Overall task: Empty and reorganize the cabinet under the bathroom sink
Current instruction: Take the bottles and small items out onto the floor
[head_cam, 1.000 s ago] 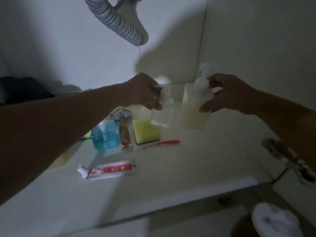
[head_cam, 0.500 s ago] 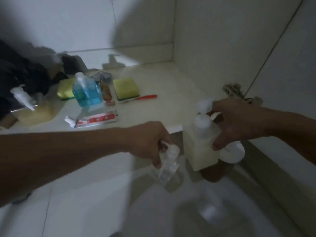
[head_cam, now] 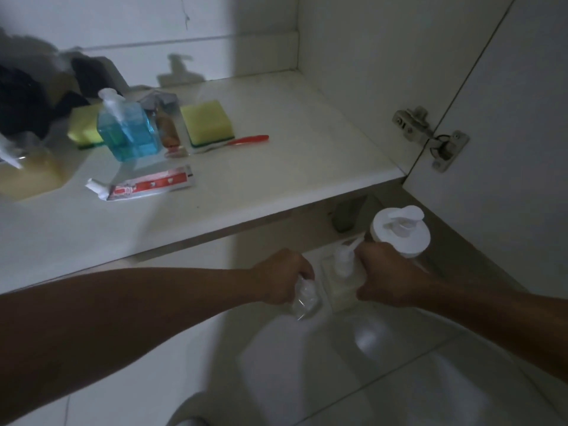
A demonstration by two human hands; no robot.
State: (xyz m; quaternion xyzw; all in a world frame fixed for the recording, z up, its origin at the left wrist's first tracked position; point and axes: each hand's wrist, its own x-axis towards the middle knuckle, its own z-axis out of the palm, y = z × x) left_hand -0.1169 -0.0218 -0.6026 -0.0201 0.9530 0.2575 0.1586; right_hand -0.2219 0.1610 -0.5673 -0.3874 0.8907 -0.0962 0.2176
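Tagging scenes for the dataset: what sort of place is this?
Likely a bathroom cupboard: a white shelf holds a blue liquid pump bottle, a red-and-white toothpaste tube and a red toothbrush, with a metal door hinge alongside.

The white cabinet interior (head_cam: 307,124) is dimly lit, brighter on its right half, with a dark shadow falling across the left of the pale back wall (head_cam: 138,23). A smooth white side panel (head_cam: 368,56) rises on the right, meeting an open white door (head_cam: 507,118) at a silver metal hinge (head_cam: 430,136). Below the shelf's front edge, glossy pale floor tiles (head_cam: 338,379) reflect a soft patch of light.
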